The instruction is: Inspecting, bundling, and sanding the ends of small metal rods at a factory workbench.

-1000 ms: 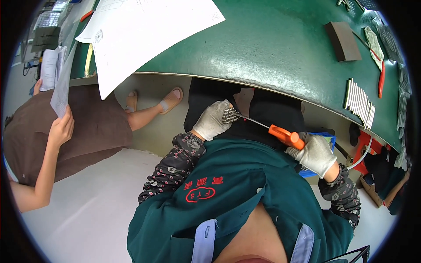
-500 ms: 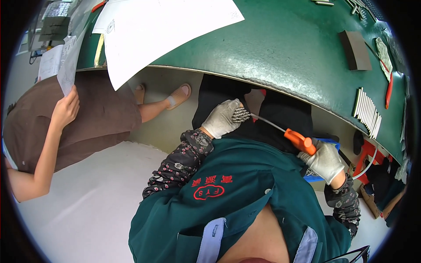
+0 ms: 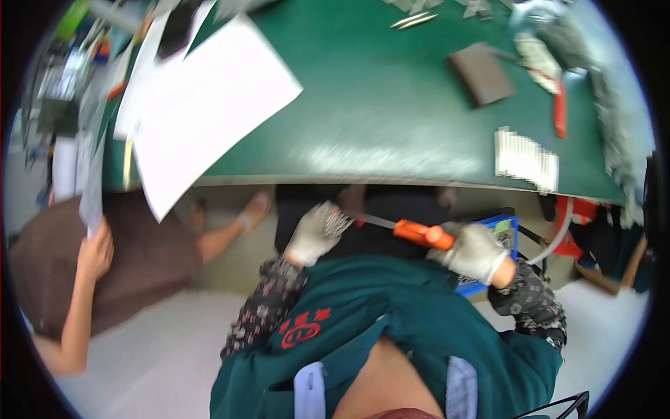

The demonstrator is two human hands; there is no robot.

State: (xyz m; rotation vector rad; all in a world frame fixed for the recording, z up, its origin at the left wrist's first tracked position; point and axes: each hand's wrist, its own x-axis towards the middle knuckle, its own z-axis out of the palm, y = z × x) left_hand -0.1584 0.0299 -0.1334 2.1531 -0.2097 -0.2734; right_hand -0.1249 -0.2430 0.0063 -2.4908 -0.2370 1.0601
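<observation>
Both my hands wear white knit gloves and sit below the front edge of the green table (image 3: 391, 112). My right hand (image 3: 477, 253) grips the orange handle of a screwdriver (image 3: 419, 233). Its metal shaft runs left to my left hand (image 3: 317, 230), which is closed around a small grey metal part (image 3: 337, 223) at the shaft's tip. Both hands are held over my lap, close to my green jacket.
A white paper sheet (image 3: 209, 105) overhangs the table's left front edge. On the table lie a brown pad (image 3: 481, 73), a row of white strips (image 3: 527, 160) and a red-handled tool (image 3: 560, 112). A blue crate (image 3: 499, 237) stands behind my right hand. A seated person (image 3: 91, 272) holds papers at left.
The view has shifted, so the table fills more of the picture. My hands keep the same hold on the screwdriver and the small part.
</observation>
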